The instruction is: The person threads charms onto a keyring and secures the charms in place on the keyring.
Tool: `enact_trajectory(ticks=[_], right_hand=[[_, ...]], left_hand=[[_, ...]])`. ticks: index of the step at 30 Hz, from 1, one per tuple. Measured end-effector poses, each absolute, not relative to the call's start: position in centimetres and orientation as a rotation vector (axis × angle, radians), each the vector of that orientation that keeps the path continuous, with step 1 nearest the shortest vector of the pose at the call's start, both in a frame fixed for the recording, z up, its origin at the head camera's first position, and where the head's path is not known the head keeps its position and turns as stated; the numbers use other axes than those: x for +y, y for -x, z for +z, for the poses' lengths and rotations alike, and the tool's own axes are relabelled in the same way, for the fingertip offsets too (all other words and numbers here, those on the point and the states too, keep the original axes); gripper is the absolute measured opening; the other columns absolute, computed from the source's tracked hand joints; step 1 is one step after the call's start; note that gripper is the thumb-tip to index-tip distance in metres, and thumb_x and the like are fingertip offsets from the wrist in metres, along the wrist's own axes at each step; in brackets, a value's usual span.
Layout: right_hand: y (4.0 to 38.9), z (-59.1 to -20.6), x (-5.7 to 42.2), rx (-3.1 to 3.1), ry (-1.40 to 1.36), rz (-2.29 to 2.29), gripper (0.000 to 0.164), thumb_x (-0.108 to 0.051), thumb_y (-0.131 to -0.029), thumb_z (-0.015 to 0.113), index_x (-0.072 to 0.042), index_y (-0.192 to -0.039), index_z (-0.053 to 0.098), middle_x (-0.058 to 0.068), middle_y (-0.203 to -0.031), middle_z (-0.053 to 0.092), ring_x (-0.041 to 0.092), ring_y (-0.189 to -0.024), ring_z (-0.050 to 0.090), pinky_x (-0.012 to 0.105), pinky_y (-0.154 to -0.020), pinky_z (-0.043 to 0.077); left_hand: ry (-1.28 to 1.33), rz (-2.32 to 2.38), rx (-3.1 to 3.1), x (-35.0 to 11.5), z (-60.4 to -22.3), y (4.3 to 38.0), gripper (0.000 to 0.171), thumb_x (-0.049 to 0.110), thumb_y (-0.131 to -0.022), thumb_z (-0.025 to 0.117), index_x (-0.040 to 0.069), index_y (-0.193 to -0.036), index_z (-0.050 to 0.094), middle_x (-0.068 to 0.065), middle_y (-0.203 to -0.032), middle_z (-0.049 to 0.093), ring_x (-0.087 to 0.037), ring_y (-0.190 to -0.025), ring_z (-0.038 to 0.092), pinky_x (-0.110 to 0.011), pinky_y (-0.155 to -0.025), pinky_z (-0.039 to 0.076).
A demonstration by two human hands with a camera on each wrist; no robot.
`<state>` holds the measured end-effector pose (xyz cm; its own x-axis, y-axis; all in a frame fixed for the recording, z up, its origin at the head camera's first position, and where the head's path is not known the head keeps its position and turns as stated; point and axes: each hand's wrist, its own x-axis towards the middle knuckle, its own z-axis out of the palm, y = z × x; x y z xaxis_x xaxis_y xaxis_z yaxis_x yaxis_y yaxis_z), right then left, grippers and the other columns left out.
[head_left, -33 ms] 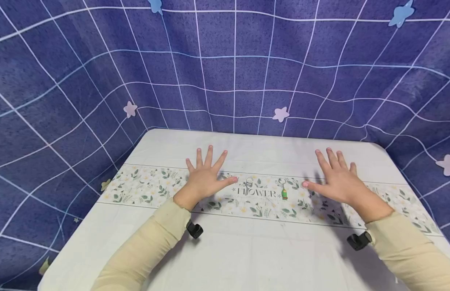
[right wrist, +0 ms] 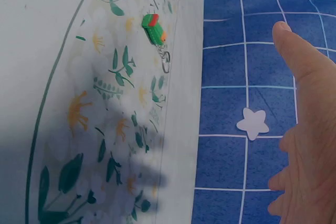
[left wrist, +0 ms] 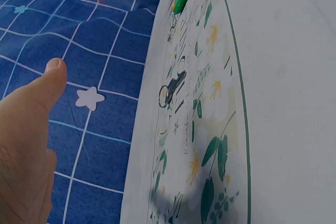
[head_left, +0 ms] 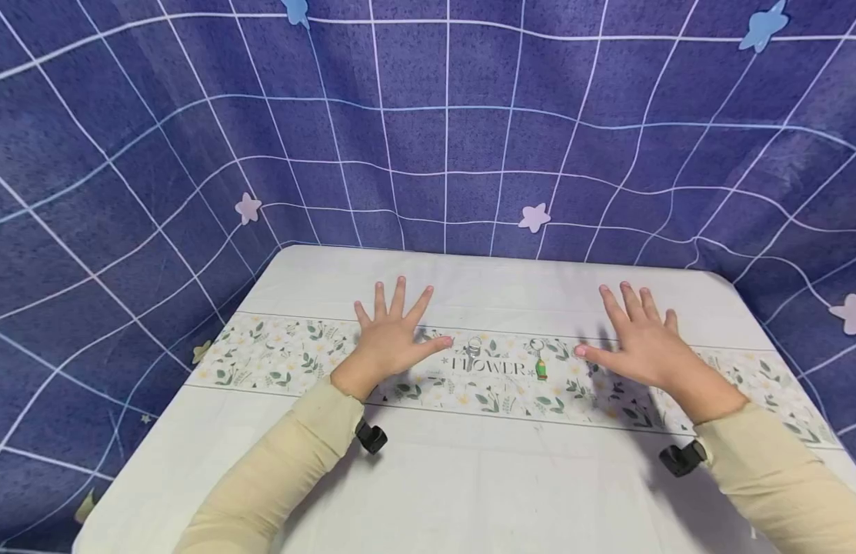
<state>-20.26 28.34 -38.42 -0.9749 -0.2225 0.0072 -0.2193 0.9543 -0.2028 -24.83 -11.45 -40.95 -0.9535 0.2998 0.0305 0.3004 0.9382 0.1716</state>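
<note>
Holds the left hand [head_left: 389, 345] and the right hand [head_left: 645, 350] above the white tablecloth [head_left: 469, 477], both spread wide and gripping nothing, with a dark keychain [left wrist: 176, 82] and, farther right, a green keychain [right wrist: 153, 30] lying between them on the flowered band [head_left: 275, 358].

The head view is bright and fairly even, its light source out of sight. Soft shadows lie on the table [head_left: 469, 477] beside the left sleeve [head_left: 282, 462] and, more heavily, beside the right hand [head_left: 645, 350] and right sleeve [head_left: 787, 477], nearer the right edge. Both wrist views are dimmer, bluer and slightly soft, with blurred shadows over the flowered band [right wrist: 107, 119].
</note>
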Motion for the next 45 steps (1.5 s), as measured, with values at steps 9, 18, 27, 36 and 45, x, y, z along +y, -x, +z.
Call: enact_trajectory(ticks=[9, 18, 27, 36, 45], right_hand=[[20.2, -38.6, 27.5, 3.092, 0.351, -0.348, 0.111, -0.075, -0.09, 0.051, -0.007, -0.162, 0.001, 0.032, -0.163, -0.004, 0.058, -0.146, -0.005, 0.085, -0.103, 0.002], [20.5, -39.1, 26.8, 3.167, 0.411, -0.483, 0.108, -0.068, -0.091, 0.056, -0.004, -0.162, 0.006, 0.031, -0.163, 0.01, 0.056, -0.147, 0.009, 0.079, -0.109, 0.009], [22.3, -39.9, 26.6, 3.284, 0.502, -0.797, 0.094, -0.051, -0.094, 0.065, -0.002, -0.16, 0.019, 0.031, -0.156, 0.031, 0.052, -0.141, 0.032, 0.066, -0.112, 0.027], [23.8, -41.0, 25.7, 3.272, 0.456, -0.987, 0.085, -0.045, -0.095, 0.066, -0.008, -0.159, 0.026, 0.028, -0.155, 0.036, 0.05, -0.14, 0.035, 0.067, -0.111, 0.029], [24.6, -43.2, 24.8, 3.278, 0.565, -1.141, 0.069, -0.03, -0.094, 0.071, -0.006, -0.152, 0.041, 0.022, -0.142, 0.053, 0.045, -0.123, 0.053, 0.063, -0.105, 0.038]], left_hand=[[0.496, -0.306, -3.057, -11.1, -40.9, 24.8, 0.1, 0.091, -0.083, 0.032, 0.036, -0.162, 0.007, -0.012, -0.167, -0.014, -0.05, -0.147, -0.018, -0.082, -0.106, -0.006], [0.502, -0.375, -3.041, -10.9, -41.8, 24.7, 0.1, 0.089, -0.084, 0.035, 0.035, -0.162, 0.005, -0.012, -0.168, -0.01, -0.054, -0.148, -0.007, -0.081, -0.108, -0.003], [0.521, -0.401, -2.949, -9.9, -42.1, 26.0, 0.099, 0.083, -0.087, 0.042, 0.031, -0.163, 0.007, -0.012, -0.17, -0.001, -0.051, -0.15, 0.006, -0.078, -0.111, 0.007], [0.575, -0.51, -2.873, -8.2, -42.6, 27.1, 0.097, 0.076, -0.09, 0.05, 0.028, -0.164, 0.008, -0.011, -0.167, 0.019, -0.044, -0.148, 0.025, -0.074, -0.112, 0.017], [0.669, -0.678, -2.762, -7.3, -44.0, 27.9, 0.091, 0.059, -0.093, 0.063, 0.018, -0.162, 0.021, -0.012, -0.155, 0.038, -0.039, -0.133, 0.047, -0.069, -0.112, 0.026]])
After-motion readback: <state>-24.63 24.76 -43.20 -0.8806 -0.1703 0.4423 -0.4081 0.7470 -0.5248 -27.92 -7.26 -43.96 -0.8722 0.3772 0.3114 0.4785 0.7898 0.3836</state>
